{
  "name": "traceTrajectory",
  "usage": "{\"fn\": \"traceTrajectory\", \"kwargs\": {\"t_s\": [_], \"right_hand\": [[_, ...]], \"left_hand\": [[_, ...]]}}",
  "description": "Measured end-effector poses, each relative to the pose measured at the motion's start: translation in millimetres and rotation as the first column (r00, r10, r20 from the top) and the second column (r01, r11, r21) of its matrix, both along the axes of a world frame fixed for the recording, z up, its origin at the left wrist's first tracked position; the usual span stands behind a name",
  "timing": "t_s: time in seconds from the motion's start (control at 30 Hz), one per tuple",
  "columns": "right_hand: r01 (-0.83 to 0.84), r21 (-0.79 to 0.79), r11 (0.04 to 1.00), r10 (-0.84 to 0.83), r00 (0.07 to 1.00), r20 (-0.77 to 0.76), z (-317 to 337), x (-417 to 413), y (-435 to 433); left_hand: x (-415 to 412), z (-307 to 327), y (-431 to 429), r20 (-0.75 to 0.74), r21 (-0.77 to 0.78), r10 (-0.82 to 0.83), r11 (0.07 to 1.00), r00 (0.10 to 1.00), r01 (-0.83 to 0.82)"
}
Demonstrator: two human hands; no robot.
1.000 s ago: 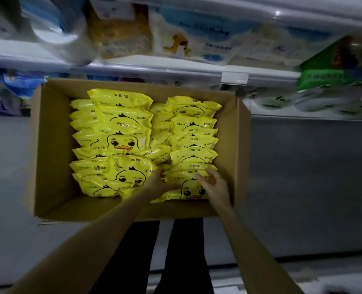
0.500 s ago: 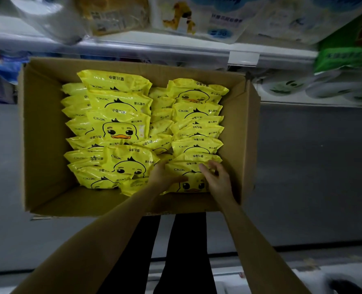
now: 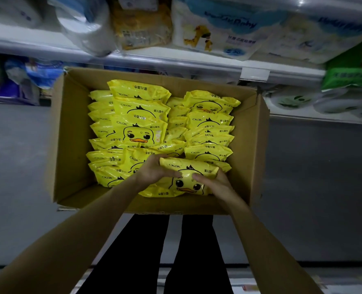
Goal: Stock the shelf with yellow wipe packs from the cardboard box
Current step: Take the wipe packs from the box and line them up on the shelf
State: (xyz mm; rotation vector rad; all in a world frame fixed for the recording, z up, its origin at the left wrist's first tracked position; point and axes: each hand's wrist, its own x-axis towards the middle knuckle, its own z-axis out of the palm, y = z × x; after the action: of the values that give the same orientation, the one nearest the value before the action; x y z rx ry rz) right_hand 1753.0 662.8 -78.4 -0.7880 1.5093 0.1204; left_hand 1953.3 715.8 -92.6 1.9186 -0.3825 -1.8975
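At the near end of the box [image 3: 74,134], the left hand [image 3: 154,171] and right hand [image 3: 217,184] each close a grip on one pack [image 3: 187,166], fingers curled round its ends. Other packs [image 3: 139,115] fill the box in rows, below the shelf [image 3: 176,60].

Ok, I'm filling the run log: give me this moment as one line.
phase: pick | left hand: grips yellow wipe pack | right hand: grips same pack | pack: at near end of cardboard box
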Motion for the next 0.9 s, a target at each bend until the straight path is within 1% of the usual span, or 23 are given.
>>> {"fn": "traceTrajectory", "kwargs": {"t_s": [0.07, 0.13, 0.17, 0.23, 0.3, 0.33, 0.4, 0.47, 0.53, 0.63, 0.67, 0.8, 0.9], "right_hand": [[-0.036, 0.041, 0.999, 0.038, 0.999, -0.029, 4, 7, -2], [0.003, 0.040, 0.999, 0.000, 0.997, -0.073, 3, 11, -4], [0.026, 0.025, 0.999, -0.024, 0.997, -0.078, 5, 15, -6], [0.057, 0.000, 0.998, -0.057, 0.995, -0.080, 7, 20, -6], [0.060, -0.025, 0.998, -0.062, 0.994, -0.094, 11, 23, -8], [0.064, -0.040, 0.997, -0.068, 0.992, -0.106, 12, 22, -10], [0.071, -0.060, 0.996, -0.078, 0.990, -0.119, 16, 20, -13], [0.081, -0.081, 0.993, -0.091, 0.988, -0.125, 15, 18, -14], [0.085, -0.095, 0.992, -0.097, 0.987, -0.130, 16, 16, -14], [0.095, -0.105, 0.990, -0.109, 0.984, -0.140, 15, 15, -13], [0.091, -0.113, 0.989, -0.107, 0.984, -0.141, 13, 14, -12], [0.085, -0.132, 0.988, -0.103, 0.985, -0.135, 11, 13, -9], [0.073, -0.148, 0.986, -0.092, 0.987, -0.131, 10, 13, -8]], "left_hand": [[7, 2, 3, -0.010, -0.006, 0.012, 1.000, 1.000, -0.012], [10, 4, 8, 0.022, -0.008, -0.002, 1.000, 1.000, 0.002], [11, 8, 11, 0.068, -0.020, -0.014, 1.000, 0.998, 0.015], [12, 9, 20, 0.158, -0.056, 0.054, 0.997, 0.986, -0.045], [20, 11, 29, 0.287, -0.079, 0.160, 0.987, 0.945, -0.143], [25, 11, 33, 0.362, -0.089, 0.186, 0.982, 0.913, -0.165], [36, 6, 39, 0.503, -0.079, 0.154, 0.988, 0.850, -0.132], [43, 2, 43, 0.575, -0.059, 0.086, 0.996, 0.814, -0.064], [44, -2, 44, 0.584, -0.058, 0.058, 0.998, 0.810, -0.030], [44, -10, 42, 0.507, -0.047, 0.107, 0.994, 0.855, -0.097], [44, -12, 42, 0.493, -0.023, 0.092, 0.995, 0.865, -0.092], [45, -16, 41, 0.521, 0.087, -0.067, 0.996, 0.851, 0.025], [42, -14, 37, 0.454, 0.108, -0.109, 0.992, 0.884, 0.067]]}}
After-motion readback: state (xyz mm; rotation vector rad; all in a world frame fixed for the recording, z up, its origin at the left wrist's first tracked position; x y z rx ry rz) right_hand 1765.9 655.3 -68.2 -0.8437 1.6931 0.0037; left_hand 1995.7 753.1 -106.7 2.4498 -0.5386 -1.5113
